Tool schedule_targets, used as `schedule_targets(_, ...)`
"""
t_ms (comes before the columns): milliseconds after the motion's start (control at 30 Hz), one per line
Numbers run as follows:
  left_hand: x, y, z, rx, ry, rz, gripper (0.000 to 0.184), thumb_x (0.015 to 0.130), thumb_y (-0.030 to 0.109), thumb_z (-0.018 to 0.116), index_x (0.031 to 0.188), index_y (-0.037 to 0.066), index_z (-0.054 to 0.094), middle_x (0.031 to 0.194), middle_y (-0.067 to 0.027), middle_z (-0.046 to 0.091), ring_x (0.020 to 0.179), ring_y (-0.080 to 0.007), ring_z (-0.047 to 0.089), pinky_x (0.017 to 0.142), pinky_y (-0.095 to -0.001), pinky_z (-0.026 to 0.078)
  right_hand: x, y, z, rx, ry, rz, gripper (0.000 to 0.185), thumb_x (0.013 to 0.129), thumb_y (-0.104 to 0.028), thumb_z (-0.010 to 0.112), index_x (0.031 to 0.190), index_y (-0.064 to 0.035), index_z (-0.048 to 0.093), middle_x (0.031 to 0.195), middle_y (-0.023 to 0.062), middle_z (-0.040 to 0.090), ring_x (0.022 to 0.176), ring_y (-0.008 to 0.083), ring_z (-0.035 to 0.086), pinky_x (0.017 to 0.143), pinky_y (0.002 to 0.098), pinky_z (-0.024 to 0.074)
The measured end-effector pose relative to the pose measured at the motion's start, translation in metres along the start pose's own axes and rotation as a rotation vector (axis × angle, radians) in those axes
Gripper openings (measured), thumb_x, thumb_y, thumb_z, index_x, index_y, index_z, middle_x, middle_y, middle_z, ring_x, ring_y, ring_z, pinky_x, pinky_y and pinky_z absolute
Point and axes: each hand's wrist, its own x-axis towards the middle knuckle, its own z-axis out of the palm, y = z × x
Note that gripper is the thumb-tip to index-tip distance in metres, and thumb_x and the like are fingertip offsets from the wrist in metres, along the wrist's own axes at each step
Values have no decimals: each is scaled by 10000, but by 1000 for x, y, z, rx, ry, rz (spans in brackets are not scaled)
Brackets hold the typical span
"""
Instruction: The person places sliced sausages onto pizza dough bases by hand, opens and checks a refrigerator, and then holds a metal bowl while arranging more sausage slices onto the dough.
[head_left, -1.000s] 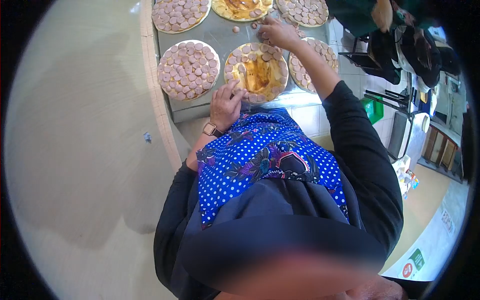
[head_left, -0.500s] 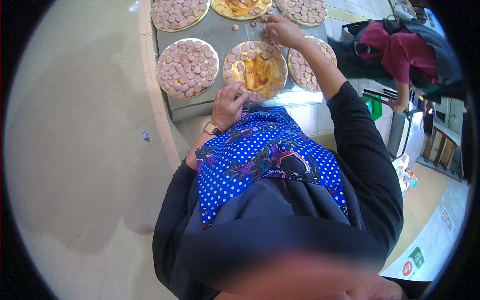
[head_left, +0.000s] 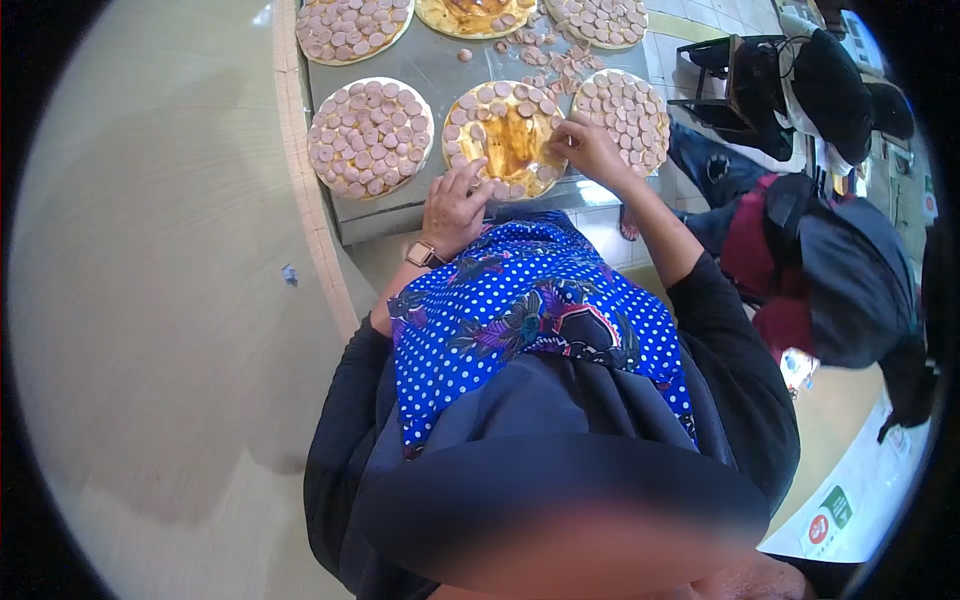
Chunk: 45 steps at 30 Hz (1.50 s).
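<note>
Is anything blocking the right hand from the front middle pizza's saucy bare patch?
Nothing visible is. The right hand is at the right side of the pizza, and the saucy bare patch lies uncovered beside its fingertips. The left hand is at the near left edge, out of that path.

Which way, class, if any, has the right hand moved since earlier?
Yes: against the tabletop, the right hand moved down the picture from the loose slices to the nearer half-topped dough.

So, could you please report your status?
Left hand and right hand at either side of round, sauced pizza base. Round pink sausage slices cover it only partly. Nothing visibly blocking.
</note>
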Motion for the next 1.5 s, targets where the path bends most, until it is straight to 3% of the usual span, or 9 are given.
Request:
schedule_targets(167,3,2,-5,0,5,4,433,770,54,661,1185,175,693,1358,-83,529,1210,-279,520,968,-411,412,-22,-23,1,-158,183,-190,144,797,-105,716,940,-118,719,874,85,608,785,289,640,678,392,514)
schedule_targets(400,1,0,-5,10,-5,0,439,767,54,662,1188,179,693,1361,-82,526,1207,-282,517,970,-414,409,-51,-21,18,-346,104,-364,223,727,-46,687,908,-169,731,907,30,572,877,247,629,678,382,523)
schedule_targets(533,0,-3,-1,7,9,-1,446,762,53,661,1189,180,691,1366,-82,523,1212,-287,515,967,-415,410,-36,-20,1,-299,30,-357,188,775,-68,707,950,-134,725,924,56,612,827,276,630,700,373,517)
schedule_targets(767,1,-1,-1,4,38,-4,449,757,52,663,1189,171,689,1370,-85,524,1220,-287,514,973,-419,409,110,15,-10,-274,403,-151,202,864,-225,716,1041,-128,708,990,42,661,837,282,653,717,383,524)
schedule_targets(833,0,0,-2,8,44,-19,444,757,52,663,1185,167,690,1369,-84,525,1214,-286,516,972,-420,410,131,9,-11,-435,499,18,224,819,-294,730,959,-121,702,887,84,666,898,288,662,770,408,524)
schedule_targets(967,-6,0,-5,18,67,-72,426,763,52,660,1175,154,692,1366,-80,535,1191,-284,526,968,-421,413,145,22,-27,-281,237,183,167,783,-207,694,911,-102,677,1014,75,676,938,277,658,784,398,527)
schedule_targets(1200,-10,0,-7,46,94,-115,341,768,71,650,1096,145,702,1362,-62,538,1175,-241,538,916,-396,420,133,30,-23,-431,383,-25,134,806,-201,685,919,-145,729,1118,27,644,1064,239,614,837,402,528)
schedule_targets(1433,-2,1,-7,24,101,-88,348,786,64,661,1124,134,701,1348,-80,552,1162,-284,538,963,-408,420,133,22,-17,-560,353,-145,153,858,-242,685,955,-138,742,1065,57,657,937,270,640,801,424,526)
schedule_targets(1500,-2,0,-7,24,110,-74,348,786,64,662,1124,135,701,1346,-80,553,1160,-284,539,963,-408,420,108,12,-23,-180,273,-94,146,858,-210,691,957,-115,740,960,79,673,831,280,651,760,415,526)
